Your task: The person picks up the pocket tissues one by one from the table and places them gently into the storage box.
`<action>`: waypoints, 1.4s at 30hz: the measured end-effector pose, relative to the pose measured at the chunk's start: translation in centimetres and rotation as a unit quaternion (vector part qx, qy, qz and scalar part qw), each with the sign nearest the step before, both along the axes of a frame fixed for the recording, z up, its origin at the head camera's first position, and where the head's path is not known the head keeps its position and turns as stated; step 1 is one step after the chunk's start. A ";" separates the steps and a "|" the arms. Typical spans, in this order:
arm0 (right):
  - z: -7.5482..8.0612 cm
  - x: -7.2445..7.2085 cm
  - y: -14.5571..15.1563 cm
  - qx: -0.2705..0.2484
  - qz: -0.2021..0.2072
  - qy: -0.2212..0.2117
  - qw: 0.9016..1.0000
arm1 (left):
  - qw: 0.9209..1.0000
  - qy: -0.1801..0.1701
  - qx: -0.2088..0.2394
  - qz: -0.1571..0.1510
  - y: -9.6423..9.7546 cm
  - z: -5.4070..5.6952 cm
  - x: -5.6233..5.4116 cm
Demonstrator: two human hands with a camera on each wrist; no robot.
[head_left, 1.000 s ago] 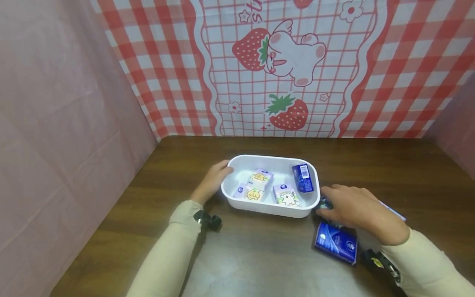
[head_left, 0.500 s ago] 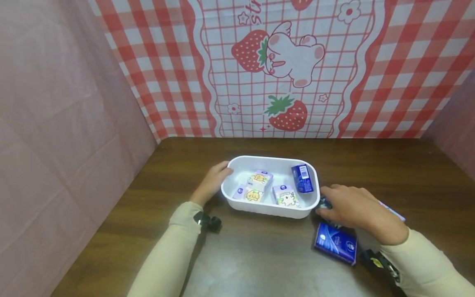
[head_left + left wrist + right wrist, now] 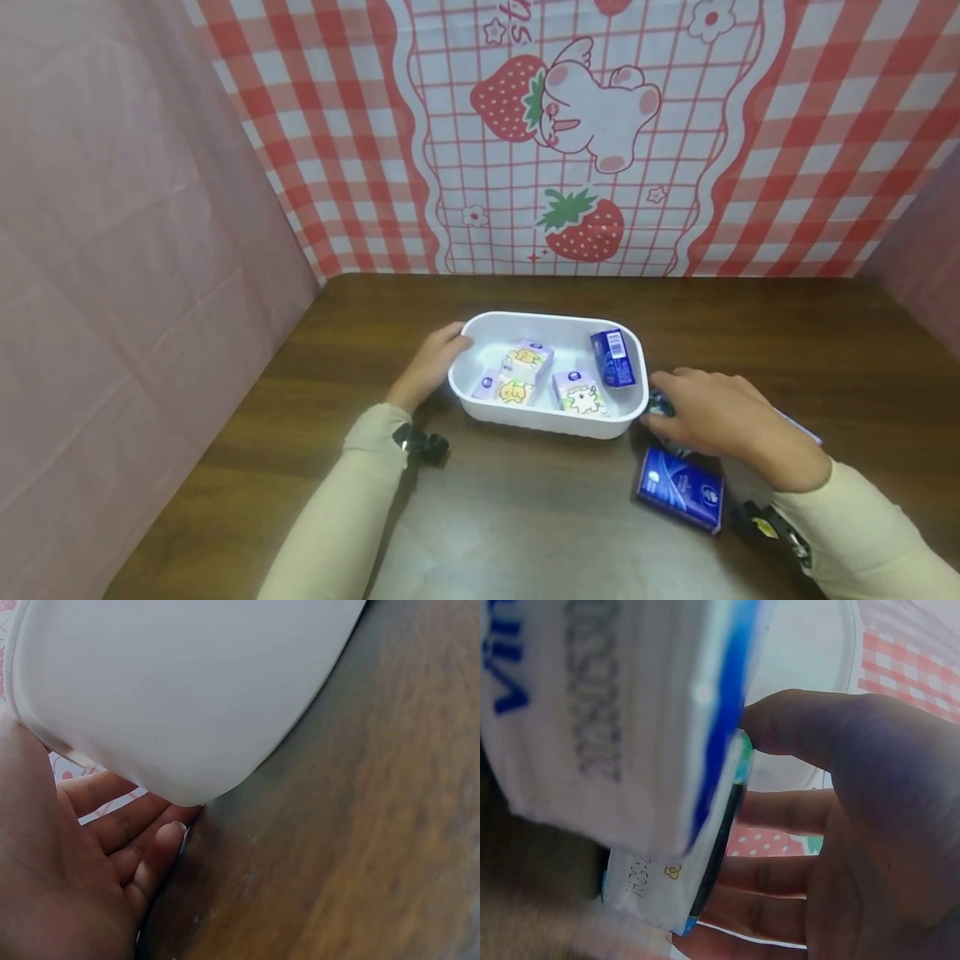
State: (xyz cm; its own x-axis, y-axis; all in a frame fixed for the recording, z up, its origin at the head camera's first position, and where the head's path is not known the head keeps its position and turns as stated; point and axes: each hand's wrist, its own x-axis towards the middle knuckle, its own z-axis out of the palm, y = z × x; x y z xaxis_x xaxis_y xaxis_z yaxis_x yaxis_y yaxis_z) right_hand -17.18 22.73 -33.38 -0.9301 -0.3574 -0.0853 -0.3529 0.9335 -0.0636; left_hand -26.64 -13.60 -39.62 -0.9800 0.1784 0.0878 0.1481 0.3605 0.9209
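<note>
The dark, teal-edged pocket tissue packet point(image 3: 662, 405) is on the right side of the white plastic tub point(image 3: 543, 422), just outside its wall, mostly covered by the right hand point(image 3: 716, 417). That hand pinches it: thumb at one end, fingers spread along the far side, as the right wrist view shows; how hard they press I cannot tell. The packet should prove light and soft, its wrapper a little slippery and its middle apt to dent, so the sound hold is across the narrow edges, with thumb and fingertips opposed and only a mild squeeze; little about it looks fragile. On the near side of that hand lies a blue tissue packet point(image 3: 681, 490), flat on the wooden table point(image 3: 525, 525), and a pale-purple item point(image 3: 799, 427) shows partly behind the right wrist. Inside the tub, two packets with yellow cartoon prints point(image 3: 527, 358) sit together at the left, a white-cartoon packet point(image 3: 581, 398) lies right of the middle, and a barcoded blue packet point(image 3: 613, 358) leans by the right wall. The left hand point(image 3: 429, 367) grips the tub's left end, fingers curled beneath the rim. Beyond the table hangs a strawberry-print gingham cloth point(image 3: 585, 229).
</note>
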 end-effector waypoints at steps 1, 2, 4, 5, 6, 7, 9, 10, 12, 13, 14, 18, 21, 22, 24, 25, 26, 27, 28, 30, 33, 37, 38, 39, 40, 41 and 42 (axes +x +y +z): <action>0.0 0.0 0.0 0.000 0.000 0.000 1.000 | 1.000 0.000 -0.002 0.001 0.0 0.0 0.0; 0.0 0.0 0.1 0.001 -0.001 -0.003 1.000 | 1.000 0.000 -0.004 0.002 0.1 0.0 -0.1; -0.1 0.0 0.1 0.002 -0.003 -0.008 1.000 | 1.000 0.000 -0.006 0.003 0.1 0.0 -0.1; -0.1 0.0 0.1 0.003 -0.003 -0.009 1.000 | 1.000 0.000 -0.005 0.003 0.1 0.0 0.0; -0.1 0.0 0.1 0.002 -0.003 -0.009 1.000 | 1.000 0.000 -0.005 0.004 0.1 0.0 0.0; -0.1 0.0 0.1 0.002 -0.004 -0.008 1.000 | 1.000 0.000 -0.005 0.004 0.1 0.1 0.0; 0.0 -0.1 0.1 0.001 -0.004 -0.008 1.000 | 1.000 0.000 -0.005 0.004 0.1 0.2 0.1; 0.0 -0.1 0.1 0.001 -0.004 -0.009 1.000 | 1.000 0.000 -0.006 0.004 0.1 0.2 0.1; 0.1 -0.1 0.1 0.000 -0.005 -0.009 1.000 | 1.000 -0.001 -0.006 0.003 0.1 0.2 0.1; 0.1 -0.1 0.2 0.000 -0.006 -0.009 1.000 | 1.000 -0.002 -0.005 0.003 0.1 0.2 0.0; 0.1 -0.1 0.2 -0.001 -0.007 -0.007 1.000 | 1.000 -0.002 -0.005 0.002 0.1 0.2 0.0; 0.2 -0.2 0.2 -0.001 -0.011 0.001 1.000 | 1.000 -0.003 0.000 0.001 0.1 0.1 0.0; 0.1 -0.3 0.3 -0.004 -0.011 0.005 1.000 | 1.000 -0.003 0.002 0.000 0.1 0.1 -0.1; 0.1 -0.3 0.3 -0.006 -0.010 0.007 1.000 | 1.000 -0.002 0.003 0.001 0.1 0.1 -0.1; 0.0 -0.3 0.2 -0.008 -0.009 0.008 1.000 | 1.000 -0.003 0.003 0.000 0.0 0.1 -0.1; 0.0 -0.4 0.2 -0.009 -0.009 0.008 1.000 | 1.000 -0.003 0.003 0.000 0.0 0.1 -0.1; -0.1 -0.4 0.2 -0.010 -0.009 0.008 1.000 | 1.000 -0.003 0.003 -0.001 0.0 0.1 -0.1; -0.1 -0.4 0.2 -0.010 -0.010 0.008 1.000 | 1.000 -0.004 0.003 -0.001 0.0 0.1 -0.1; -0.1 -0.4 0.2 -0.010 -0.011 0.007 1.000 | 1.000 -0.003 0.003 -0.002 0.0 0.1 -0.1; -0.1 -0.3 0.3 -0.011 -0.013 0.005 1.000 | 1.000 -0.003 0.001 -0.001 0.0 0.1 0.0; -0.1 -0.3 0.3 -0.011 -0.013 0.007 1.000 | 1.000 -0.004 0.000 0.000 0.0 0.0 0.0; 0.0 -0.4 0.4 -0.011 -0.013 0.010 1.000 | 1.000 -0.001 0.000 -0.001 0.0 0.0 0.0; 0.1 -0.4 0.4 -0.012 -0.013 0.009 1.000 | 1.000 0.002 0.000 -0.002 0.0 0.0 0.0; 0.1 -0.5 0.4 -0.013 -0.013 0.007 1.000 | 1.000 0.003 0.000 -0.002 0.0 0.0 0.0; 0.2 -0.5 0.5 -0.016 -0.015 0.007 1.000 | 1.000 0.005 0.000 -0.003 0.0 0.1 -0.1; 0.3 -0.4 0.5 -0.019 -0.015 0.007 1.000 | 1.000 0.007 0.001 -0.003 0.0 0.1 -0.1; 0.4 -0.4 0.6 -0.022 -0.015 0.008 1.000 | 1.000 0.008 0.002 -0.004 0.1 0.2 -0.1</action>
